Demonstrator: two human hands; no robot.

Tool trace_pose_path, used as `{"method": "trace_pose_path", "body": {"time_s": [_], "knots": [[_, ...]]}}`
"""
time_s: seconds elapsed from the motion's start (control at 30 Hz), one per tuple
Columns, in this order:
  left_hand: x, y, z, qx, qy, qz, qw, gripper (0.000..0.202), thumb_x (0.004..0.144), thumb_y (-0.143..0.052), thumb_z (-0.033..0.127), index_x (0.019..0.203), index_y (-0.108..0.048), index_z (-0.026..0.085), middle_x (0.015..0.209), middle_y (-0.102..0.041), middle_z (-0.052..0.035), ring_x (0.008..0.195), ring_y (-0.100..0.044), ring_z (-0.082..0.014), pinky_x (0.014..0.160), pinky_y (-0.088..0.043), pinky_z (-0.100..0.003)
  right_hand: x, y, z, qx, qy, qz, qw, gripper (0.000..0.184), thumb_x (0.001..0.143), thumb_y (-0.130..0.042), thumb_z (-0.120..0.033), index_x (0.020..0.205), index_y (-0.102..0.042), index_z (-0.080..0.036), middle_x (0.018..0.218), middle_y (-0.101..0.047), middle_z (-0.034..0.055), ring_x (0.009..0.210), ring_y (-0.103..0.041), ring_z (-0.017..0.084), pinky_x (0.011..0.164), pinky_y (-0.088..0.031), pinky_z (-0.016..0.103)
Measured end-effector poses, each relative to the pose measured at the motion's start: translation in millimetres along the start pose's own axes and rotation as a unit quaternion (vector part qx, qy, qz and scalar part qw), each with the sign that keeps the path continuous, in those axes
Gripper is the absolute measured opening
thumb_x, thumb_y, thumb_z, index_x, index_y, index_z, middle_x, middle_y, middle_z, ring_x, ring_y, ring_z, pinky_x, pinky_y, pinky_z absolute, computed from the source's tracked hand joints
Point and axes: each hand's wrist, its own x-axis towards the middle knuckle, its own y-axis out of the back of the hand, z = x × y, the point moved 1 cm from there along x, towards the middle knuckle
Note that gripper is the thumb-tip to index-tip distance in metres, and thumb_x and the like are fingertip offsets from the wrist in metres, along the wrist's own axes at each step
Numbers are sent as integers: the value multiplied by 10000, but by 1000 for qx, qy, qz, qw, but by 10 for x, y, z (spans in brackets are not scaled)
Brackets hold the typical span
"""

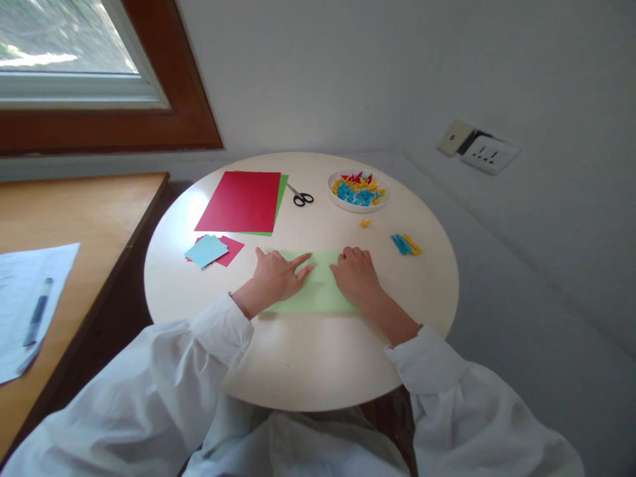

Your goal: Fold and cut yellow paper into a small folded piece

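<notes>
A light green sheet of paper (pixel 320 281), folded into a long strip, lies on the round cream table (pixel 298 358) in front of me. My left hand (pixel 275 275) lies flat on its left part with fingers spread, the forefinger pointing along the top edge. My right hand (pixel 355 273) presses on the right part, fingers curled down onto the fold. Neither hand lifts the paper.
A red sheet (pixel 241 201) on a green one, black scissors (pixel 301 196), a white bowl (pixel 358 191) of small coloured folded pieces, loose blue and yellow pieces (pixel 406 244), and small blue and red squares (pixel 209 250) lie farther back. A wooden desk (pixel 74 218) with papers and a pen stands left.
</notes>
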Motion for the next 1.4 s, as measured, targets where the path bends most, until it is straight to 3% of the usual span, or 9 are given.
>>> {"method": "trace_pose_path", "body": {"time_s": [0.17,0.37,0.6,0.77,1.03,1.4], "knots": [[35,-5,46,0,29,-46,998,504,887,-188,476,1336,-350,314,892,-620,-190,918,-554,-382,769,-306,-585,-5,36,-49,-6,-5,-34,999,292,868,-443,-235,967,-630,-35,962,-583,182,938,-504,258,780,-325,352],[26,4,86,18,42,-106,993,526,866,-237,500,1371,-238,353,1127,-556,-200,1051,-495,-408,808,-287,-607,-7,100,-61,-19,10,-55,998,326,883,-407,-267,956,-635,-45,965,-589,182,952,-521,259,788,-342,345],[49,111,71,-14,49,-191,980,757,718,-330,705,1380,-174,374,1278,-457,-214,1164,-388,-469,853,-249,-640,-30,111,-64,-15,15,-42,999,420,841,-463,-426,930,-647,-58,964,-597,172,908,-544,262,790,-363,350],[60,188,89,-16,59,-246,967,906,633,-422,750,1390,-109,362,1357,-377,-211,1213,-321,-480,895,-214,-642,-50,149,-56,-3,21,-51,998,520,788,-498,-516,949,-633,-40,971,-585,182,915,-541,274,803,-373,354],[89,158,78,-22,59,-292,954,1090,517,-528,766,1389,-23,353,1428,-257,-215,1272,-176,-508,917,-173,-666,-30,237,-41,26,31,-146,989,716,616,-634,-586,1059,-557,-29,1070,-534,212,970,-515,300,843,-380,372],[110,125,53,-3,42,-332,942,1274,399,-632,736,1365,102,351,1457,-154,-225,1284,-97,-518,916,-154,-686,-28,288,-72,-22,62,-203,977,948,454,-752,-548,1164,-470,14,1134,-480,240,1000,-470,333,849,-381,398]]}}
